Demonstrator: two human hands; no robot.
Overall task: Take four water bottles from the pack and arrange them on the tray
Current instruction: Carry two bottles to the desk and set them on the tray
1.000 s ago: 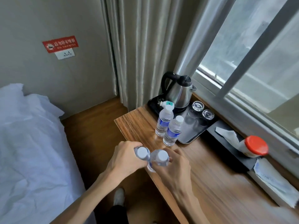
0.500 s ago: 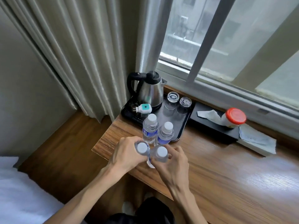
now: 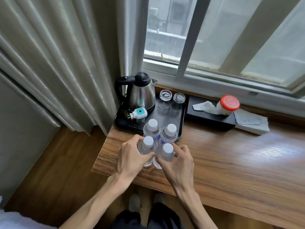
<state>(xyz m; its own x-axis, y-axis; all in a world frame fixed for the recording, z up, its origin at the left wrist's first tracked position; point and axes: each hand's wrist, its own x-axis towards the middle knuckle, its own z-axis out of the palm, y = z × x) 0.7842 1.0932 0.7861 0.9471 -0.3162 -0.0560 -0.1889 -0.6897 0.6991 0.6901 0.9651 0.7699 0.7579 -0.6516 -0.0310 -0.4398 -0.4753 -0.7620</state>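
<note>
Near the desk's front edge, the left hand [image 3: 132, 156] and right hand [image 3: 177, 160] each clasp an upright water bottle (caps up), directly in front of two bottles [image 3: 152, 129] standing at the black tray [image 3: 182, 119] rim; the tray lies straight ahead.

Both forearms reach forward, bare; the left hand [image 3: 130, 156] and right hand [image 3: 179, 164] each curl in a closed grip, knuckles up.
</note>
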